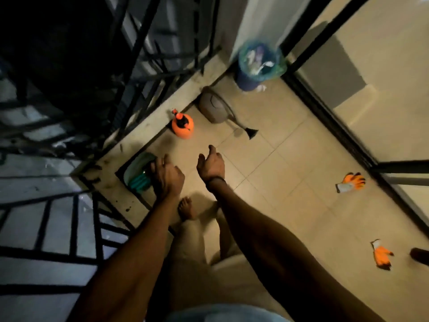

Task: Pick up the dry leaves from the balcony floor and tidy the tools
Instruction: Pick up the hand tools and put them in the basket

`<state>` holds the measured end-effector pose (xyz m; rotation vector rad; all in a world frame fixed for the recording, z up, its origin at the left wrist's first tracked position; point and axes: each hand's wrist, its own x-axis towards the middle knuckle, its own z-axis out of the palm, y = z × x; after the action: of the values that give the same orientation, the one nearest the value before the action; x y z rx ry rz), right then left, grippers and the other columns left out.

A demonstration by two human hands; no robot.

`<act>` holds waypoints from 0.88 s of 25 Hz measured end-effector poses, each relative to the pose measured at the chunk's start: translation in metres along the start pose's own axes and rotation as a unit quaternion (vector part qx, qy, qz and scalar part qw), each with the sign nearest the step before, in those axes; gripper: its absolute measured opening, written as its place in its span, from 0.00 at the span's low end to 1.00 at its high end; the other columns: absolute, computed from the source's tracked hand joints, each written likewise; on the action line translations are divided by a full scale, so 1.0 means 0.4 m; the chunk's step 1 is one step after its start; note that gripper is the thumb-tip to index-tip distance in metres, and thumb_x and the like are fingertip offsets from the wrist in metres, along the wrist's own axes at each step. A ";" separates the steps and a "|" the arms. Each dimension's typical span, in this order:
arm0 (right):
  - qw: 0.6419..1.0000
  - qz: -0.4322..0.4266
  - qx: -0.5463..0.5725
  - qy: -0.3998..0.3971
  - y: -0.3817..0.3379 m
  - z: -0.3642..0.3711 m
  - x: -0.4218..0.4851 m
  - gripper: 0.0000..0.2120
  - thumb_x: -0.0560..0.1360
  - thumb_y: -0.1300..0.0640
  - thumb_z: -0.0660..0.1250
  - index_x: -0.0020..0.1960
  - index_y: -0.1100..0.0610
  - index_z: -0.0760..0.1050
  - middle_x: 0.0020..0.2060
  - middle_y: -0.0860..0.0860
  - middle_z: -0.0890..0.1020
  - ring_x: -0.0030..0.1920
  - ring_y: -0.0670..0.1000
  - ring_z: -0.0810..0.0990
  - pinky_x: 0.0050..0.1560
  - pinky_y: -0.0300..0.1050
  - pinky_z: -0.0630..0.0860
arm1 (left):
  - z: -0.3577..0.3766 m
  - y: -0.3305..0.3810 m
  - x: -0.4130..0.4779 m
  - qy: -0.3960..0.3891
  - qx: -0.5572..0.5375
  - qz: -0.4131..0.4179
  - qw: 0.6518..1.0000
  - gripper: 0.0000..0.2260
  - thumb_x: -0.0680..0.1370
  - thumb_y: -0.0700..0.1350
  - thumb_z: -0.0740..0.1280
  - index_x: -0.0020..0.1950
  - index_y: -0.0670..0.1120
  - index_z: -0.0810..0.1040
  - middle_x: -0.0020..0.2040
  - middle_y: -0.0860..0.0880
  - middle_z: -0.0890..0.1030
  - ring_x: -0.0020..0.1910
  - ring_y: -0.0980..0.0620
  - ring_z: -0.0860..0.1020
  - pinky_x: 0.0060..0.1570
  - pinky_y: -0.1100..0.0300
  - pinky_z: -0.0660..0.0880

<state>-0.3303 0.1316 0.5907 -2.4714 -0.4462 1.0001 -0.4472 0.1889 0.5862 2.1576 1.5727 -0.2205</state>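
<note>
My left hand [167,176] hangs over a teal tray [137,166] in the floor's corner by the railing. Its fingers curl down at the top of the teal-handled tools [139,183] lying in the tray, and blur hides whether they grip one. My right hand [211,166] hovers beside it over the tiles, fingers relaxed, holding nothing. Two orange work gloves lie on the floor at the right, one [351,182] near the door track and the other [382,254] closer to me. Small dark bits [126,209] dot the ledge.
An orange pump sprayer [182,125] and a grey watering can [213,108] stand along the ledge. A blue bin with a bag liner [257,63] fills the far corner. Black railing [130,73] runs on the left, a sliding door frame [329,117] on the right. My bare foot [185,208] is below the hands.
</note>
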 end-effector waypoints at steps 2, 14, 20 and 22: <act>0.998 0.013 0.039 0.056 -0.009 -0.137 -0.041 0.24 0.80 0.52 0.60 0.73 0.59 0.63 0.58 0.63 0.76 0.57 0.64 0.76 0.54 0.53 0.73 | -0.084 0.111 -0.020 -0.002 0.028 0.050 0.998 0.21 0.77 0.44 0.64 0.69 0.41 0.73 0.65 0.37 0.75 0.65 0.38 0.71 0.65 0.45 0.67; 0.912 0.200 0.259 0.246 0.405 -0.712 -0.180 0.23 0.81 0.53 0.58 0.74 0.58 0.62 0.63 0.61 0.74 0.64 0.62 0.72 0.61 0.51 0.71 | -0.027 0.861 -0.311 -0.083 0.146 0.365 0.916 0.20 0.78 0.42 0.63 0.71 0.42 0.72 0.65 0.37 0.74 0.66 0.37 0.69 0.65 0.47 0.67; 0.852 0.302 0.279 0.325 0.761 -0.951 -0.242 0.23 0.81 0.53 0.58 0.74 0.58 0.62 0.61 0.61 0.75 0.63 0.62 0.73 0.58 0.53 0.73 | 0.176 1.202 -0.565 -0.138 0.191 0.500 0.833 0.21 0.80 0.43 0.63 0.72 0.42 0.70 0.65 0.38 0.75 0.64 0.40 0.71 0.63 0.49 0.69; 0.828 0.345 0.293 0.331 0.857 -1.011 -0.257 0.23 0.81 0.53 0.58 0.74 0.58 0.62 0.61 0.62 0.75 0.63 0.62 0.73 0.58 0.53 0.73 | 0.236 1.284 -0.632 -0.153 0.204 0.523 0.813 0.21 0.80 0.44 0.62 0.73 0.42 0.70 0.65 0.39 0.75 0.64 0.41 0.71 0.63 0.50 0.69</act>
<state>-0.0672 -0.3165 0.7377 -2.1822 0.9026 0.3221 -0.0397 -0.1952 0.7384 2.7809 0.0076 -0.5210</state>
